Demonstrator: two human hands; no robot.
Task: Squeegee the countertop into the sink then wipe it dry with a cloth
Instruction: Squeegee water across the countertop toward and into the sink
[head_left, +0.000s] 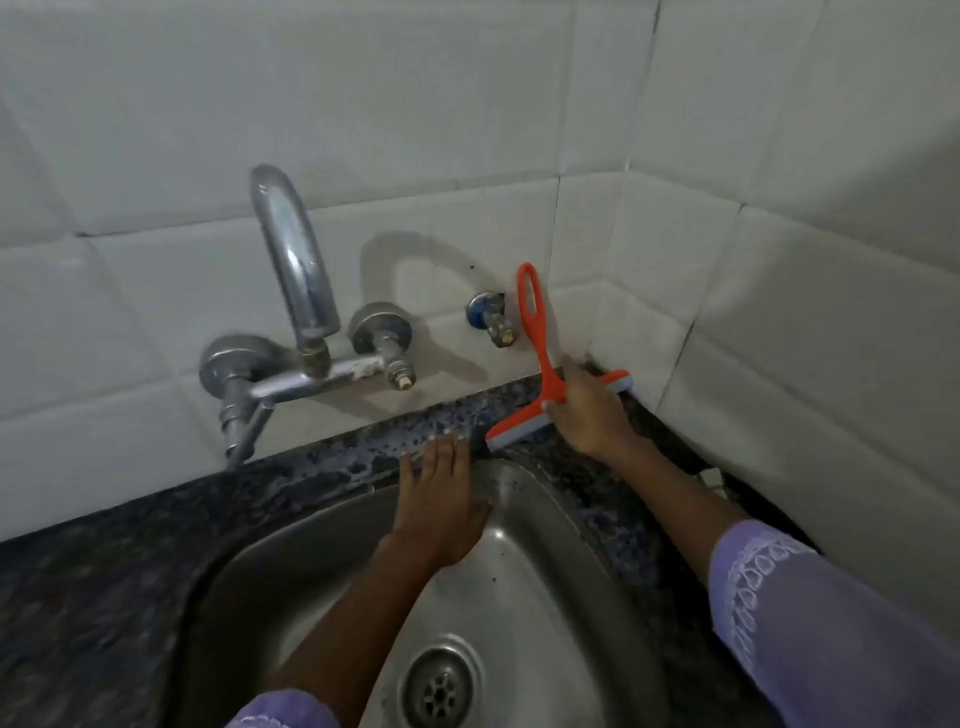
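An orange squeegee (537, 332) with a grey blade rests blade-down on the dark speckled countertop (332, 457) behind the sink, near the tiled corner. My right hand (589, 413) grips it where the handle meets the blade bar; the looped handle points up along the wall. My left hand (441, 499) lies flat with fingers spread on the back rim of the steel sink (519, 551), fingertips reaching the wet countertop strip. It holds nothing. No cloth is in view.
A chrome wall tap (291, 270) with a curved spout juts out over the sink's left side. A small brass valve (493, 319) sticks out of the white tiled wall beside the squeegee handle. The sink drain (441, 688) is at the bottom.
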